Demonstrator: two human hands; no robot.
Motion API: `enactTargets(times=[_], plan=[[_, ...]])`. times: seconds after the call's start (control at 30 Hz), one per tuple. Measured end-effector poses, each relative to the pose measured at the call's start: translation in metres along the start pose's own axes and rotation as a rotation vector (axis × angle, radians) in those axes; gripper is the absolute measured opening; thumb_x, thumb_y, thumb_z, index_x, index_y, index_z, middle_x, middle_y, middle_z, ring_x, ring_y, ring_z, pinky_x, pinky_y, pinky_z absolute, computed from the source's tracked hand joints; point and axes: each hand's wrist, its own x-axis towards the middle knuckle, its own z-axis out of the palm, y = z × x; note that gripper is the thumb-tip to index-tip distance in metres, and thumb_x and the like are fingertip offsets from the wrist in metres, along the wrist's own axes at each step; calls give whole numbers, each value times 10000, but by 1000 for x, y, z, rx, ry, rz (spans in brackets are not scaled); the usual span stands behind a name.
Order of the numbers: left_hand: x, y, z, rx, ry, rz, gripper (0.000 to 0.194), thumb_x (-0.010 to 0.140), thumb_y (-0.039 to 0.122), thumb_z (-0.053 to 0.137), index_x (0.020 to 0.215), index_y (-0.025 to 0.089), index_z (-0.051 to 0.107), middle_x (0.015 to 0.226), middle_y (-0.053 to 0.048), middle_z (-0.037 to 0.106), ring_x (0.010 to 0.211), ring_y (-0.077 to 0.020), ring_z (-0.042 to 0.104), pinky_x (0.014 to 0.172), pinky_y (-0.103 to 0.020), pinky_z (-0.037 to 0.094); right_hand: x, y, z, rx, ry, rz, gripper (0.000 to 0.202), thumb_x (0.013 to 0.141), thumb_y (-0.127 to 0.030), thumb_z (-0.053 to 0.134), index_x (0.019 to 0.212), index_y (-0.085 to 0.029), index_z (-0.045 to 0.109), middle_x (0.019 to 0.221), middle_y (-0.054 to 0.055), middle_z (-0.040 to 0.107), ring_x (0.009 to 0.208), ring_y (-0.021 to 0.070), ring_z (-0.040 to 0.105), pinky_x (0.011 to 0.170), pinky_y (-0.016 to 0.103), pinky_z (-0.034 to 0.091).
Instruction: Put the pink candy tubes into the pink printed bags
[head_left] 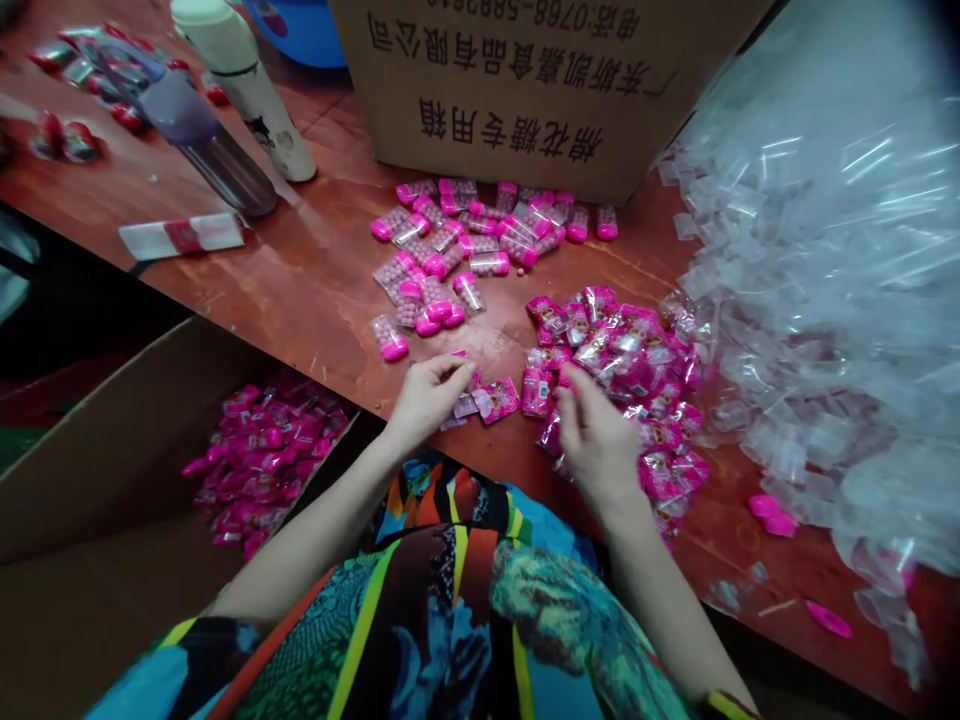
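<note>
My left hand point(429, 398) is at the table's front edge, thumb and forefinger pinched together. A bit of pink shows at its fingertips, but what they hold is mostly hidden. Beside it lie a flat pink printed packet point(496, 400) and small purplish pieces point(464, 405). My right hand point(598, 436) is at the left side of a heap of pink printed packets point(626, 345), its fingers curled. Pink shows by those fingertips, and I cannot make out what is between them. Beyond my hands lie several clear tubes of small pink balls with pink caps point(480, 222).
A cardboard box point(510, 100) stands at the back. Clear plastic pieces point(810, 300) are heaped at right. Bottles point(251, 110) and a white packet point(182, 236) are at left. Below the edge, an open carton point(97, 410) holds pink packed items point(262, 450).
</note>
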Motion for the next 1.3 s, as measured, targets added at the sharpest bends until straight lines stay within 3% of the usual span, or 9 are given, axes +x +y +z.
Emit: enactTargets(times=[0.1,0.2,0.4,0.6,0.73,0.83,0.97,1.13,1.3], plan=[[6,-12,1,82,-36,31,53,741,172,730,729,203,770,707,-23,684,676,-164,557,641,-223,413,5,-17,36,-208,-261,-185,321,1012,-238,420,1258,-182,619,1021,148,663,865,254,618,682,342,462],[7,-21,4,136,-34,74,118,701,127,748,751,229,778,780,-40,709,761,-189,588,729,-236,426,11,-23,58,-358,-380,-258,272,990,-173,435,1159,-160,648,1030,161,636,949,282,574,708,353,445],[1,-13,7,390,-74,165,35,725,225,781,747,234,755,728,-37,642,698,-196,543,639,-247,359,18,-19,61,-387,-375,-292,234,996,-166,419,1031,-164,651,1008,139,630,950,268,553,727,346,418],[-4,-7,19,654,-60,166,116,726,179,758,652,226,682,750,-50,598,724,-216,543,614,-264,308,15,-4,52,-311,-293,-236,291,1003,-199,418,1179,-149,644,1031,143,651,961,280,562,794,368,439],[-5,-6,20,526,22,145,118,723,156,742,651,228,683,698,-36,602,722,-206,545,619,-254,333,6,1,47,33,-159,-150,270,1004,-214,419,1167,-152,625,1096,154,650,1029,274,573,889,398,454],[-5,-2,22,229,85,122,37,733,188,739,715,211,717,695,-23,637,678,-170,546,630,-240,382,4,-5,50,519,-38,91,293,958,-332,557,1217,-197,535,1089,104,644,909,215,615,805,359,501],[-6,4,34,-119,31,16,132,699,257,777,746,159,702,716,-25,666,645,-134,575,600,-221,425,14,-17,56,1041,1,294,391,833,-358,693,1134,-239,473,983,23,633,828,163,632,742,300,524],[-8,10,34,-223,-74,-182,390,710,369,790,1015,145,693,619,32,602,416,-46,382,414,-191,244,28,-13,52,1157,-93,268,354,817,-322,656,1109,-242,472,934,7,664,816,170,658,759,311,536],[-7,10,25,-190,-156,-223,295,716,404,772,770,122,707,434,62,436,373,-51,303,394,-214,172,29,-6,50,1107,-204,283,329,857,-398,609,1124,-246,491,780,-28,647,652,159,615,613,284,503]])
